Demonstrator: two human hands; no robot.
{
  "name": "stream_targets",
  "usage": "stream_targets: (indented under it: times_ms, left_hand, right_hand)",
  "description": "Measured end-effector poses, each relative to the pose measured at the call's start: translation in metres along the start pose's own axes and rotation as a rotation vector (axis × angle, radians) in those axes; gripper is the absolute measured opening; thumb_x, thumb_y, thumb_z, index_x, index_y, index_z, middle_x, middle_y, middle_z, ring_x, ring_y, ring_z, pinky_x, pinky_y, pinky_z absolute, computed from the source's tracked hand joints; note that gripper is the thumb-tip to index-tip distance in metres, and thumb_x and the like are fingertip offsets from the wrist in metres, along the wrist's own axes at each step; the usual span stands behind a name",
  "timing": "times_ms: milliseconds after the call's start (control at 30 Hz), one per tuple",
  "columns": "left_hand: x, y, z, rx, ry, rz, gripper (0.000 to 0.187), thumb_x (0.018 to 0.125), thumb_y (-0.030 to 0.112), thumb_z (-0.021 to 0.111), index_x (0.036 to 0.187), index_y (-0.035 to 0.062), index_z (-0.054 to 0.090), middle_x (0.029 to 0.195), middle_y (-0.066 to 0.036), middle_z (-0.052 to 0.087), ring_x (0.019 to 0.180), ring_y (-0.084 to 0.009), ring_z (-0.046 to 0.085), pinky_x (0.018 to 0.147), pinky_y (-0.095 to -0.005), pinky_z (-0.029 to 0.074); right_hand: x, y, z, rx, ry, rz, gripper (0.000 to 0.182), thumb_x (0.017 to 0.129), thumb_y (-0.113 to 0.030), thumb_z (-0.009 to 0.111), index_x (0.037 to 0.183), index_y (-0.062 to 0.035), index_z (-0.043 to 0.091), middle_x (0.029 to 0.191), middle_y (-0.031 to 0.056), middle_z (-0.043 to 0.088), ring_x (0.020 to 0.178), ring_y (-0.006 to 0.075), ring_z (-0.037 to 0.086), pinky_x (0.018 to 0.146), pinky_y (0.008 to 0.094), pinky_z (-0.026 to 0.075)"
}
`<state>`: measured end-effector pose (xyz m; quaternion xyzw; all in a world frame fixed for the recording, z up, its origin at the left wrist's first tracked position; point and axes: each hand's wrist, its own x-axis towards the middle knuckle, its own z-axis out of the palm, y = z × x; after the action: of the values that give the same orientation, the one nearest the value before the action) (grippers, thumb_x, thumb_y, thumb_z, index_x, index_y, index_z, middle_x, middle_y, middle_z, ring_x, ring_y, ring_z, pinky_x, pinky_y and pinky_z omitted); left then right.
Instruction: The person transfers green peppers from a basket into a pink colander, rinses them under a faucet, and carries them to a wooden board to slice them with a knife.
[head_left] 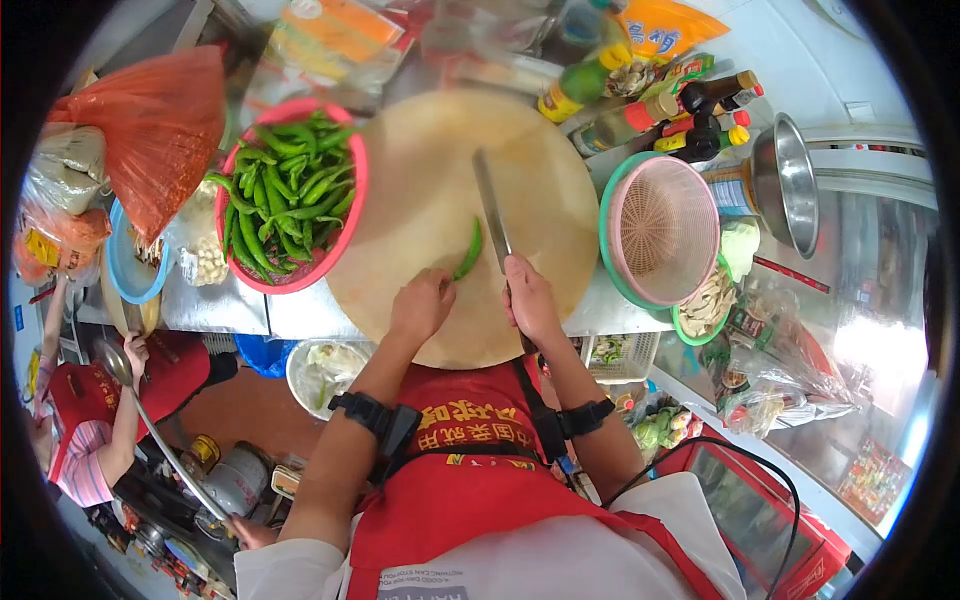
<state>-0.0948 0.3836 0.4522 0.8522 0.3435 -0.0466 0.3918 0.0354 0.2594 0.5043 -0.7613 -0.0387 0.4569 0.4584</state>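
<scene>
A large round wooden chopping board (400, 150) lies before me. My left hand (422, 303) has its fingers closed at the lower end of a green chili pepper (469, 250) on the board. In my right hand (529, 300) is the handle of a kitchen knife (489, 205), its blade pointing away from me, just right of the pepper and apart from it. A pink basket (357, 190) heaped with whole green chili peppers (292, 195) stands at the board's left edge.
At the right are a pink colander (700, 190), a bowl of sliced pale food (706, 308) and a steel bowl (785, 185). Several bottles (640, 115) stand behind. A red bag (160, 130) hangs at the left. Below it, a co-worker (90, 400) holds a long ladle (165, 440).
</scene>
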Motion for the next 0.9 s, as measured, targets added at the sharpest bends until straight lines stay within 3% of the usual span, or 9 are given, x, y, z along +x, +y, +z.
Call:
stream_targets:
  times_ms: [67,200,267,600,667,767,900]
  left_hand:
    - [-0.002,-0.001,-0.001,0.027,0.025,0.054,0.021,0.081,0.021,0.059,0.094,0.0046,0.061,0.087,-0.014,0.06,0.076,-0.033,0.06,0.068,-0.0418,0.049]
    - [-0.007,0.0,-0.003,0.032,0.007,0.095,0.02,0.082,0.018,0.057,0.097,0.0048,0.059,0.089,-0.015,0.057,0.077,-0.0342,0.059,0.067,-0.0428,0.049]
    - [-0.006,0.0,-0.004,0.027,0.001,0.095,0.019,0.083,0.018,0.056,0.096,0.0044,0.059,0.089,-0.015,0.057,0.078,-0.0345,0.059,0.067,-0.0429,0.049]
    - [-0.005,-0.014,0.004,0.014,0.049,0.166,0.017,0.085,0.014,0.053,0.096,0.0034,0.059,0.088,-0.016,0.058,0.08,-0.0354,0.058,0.069,-0.0426,0.048]
    - [-0.002,-0.014,0.004,0.021,0.07,0.188,0.017,0.085,0.014,0.053,0.096,0.0033,0.059,0.088,-0.016,0.058,0.08,-0.0354,0.058,0.069,-0.0423,0.048]
    - [-0.007,-0.012,0.002,0.017,0.056,0.173,0.016,0.085,0.015,0.053,0.094,0.0031,0.059,0.089,-0.015,0.059,0.078,-0.0354,0.059,0.068,-0.042,0.048]
    - [-0.003,-0.009,0.003,0.021,0.061,0.182,0.016,0.085,0.016,0.053,0.093,0.0036,0.059,0.09,-0.015,0.06,0.078,-0.0345,0.059,0.068,-0.0425,0.048]
  right_hand:
    - [0.007,0.005,0.001,-0.112,0.02,-0.107,0.053,0.093,-0.047,0.039,0.127,-0.0078,0.048,0.056,0.0049,0.05,0.047,0.0122,0.049,0.046,0.0289,0.041]
    - [-0.006,-0.005,-0.002,-0.157,-0.004,-0.017,0.05,0.094,-0.044,0.039,0.126,-0.008,0.049,0.056,0.0061,0.051,0.051,0.0128,0.051,0.052,0.0297,0.043]
    - [-0.004,0.006,-0.001,-0.204,0.032,-0.16,0.048,0.094,-0.042,0.039,0.126,-0.0078,0.049,0.055,0.0064,0.051,0.053,0.0125,0.052,0.053,0.029,0.043]
    - [-0.006,0.008,0.002,-0.125,-0.009,-0.183,0.045,0.095,-0.038,0.04,0.125,-0.0064,0.049,0.053,0.0048,0.048,0.05,0.0114,0.05,0.05,0.0291,0.041]
    - [-0.003,0.003,0.002,-0.104,-0.05,-0.041,0.046,0.094,-0.039,0.04,0.124,-0.0058,0.05,0.052,0.0046,0.048,0.049,0.0113,0.049,0.049,0.0291,0.041]
    - [-0.017,-0.002,0.005,-0.108,0.02,-0.163,0.047,0.094,-0.04,0.04,0.123,-0.0049,0.051,0.052,0.0044,0.048,0.048,0.0112,0.049,0.049,0.029,0.041]
    - [-0.001,0.017,0.005,-0.123,-0.035,-0.104,0.047,0.094,-0.04,0.041,0.122,-0.0044,0.051,0.052,0.0043,0.048,0.048,0.0116,0.049,0.049,0.0292,0.041]
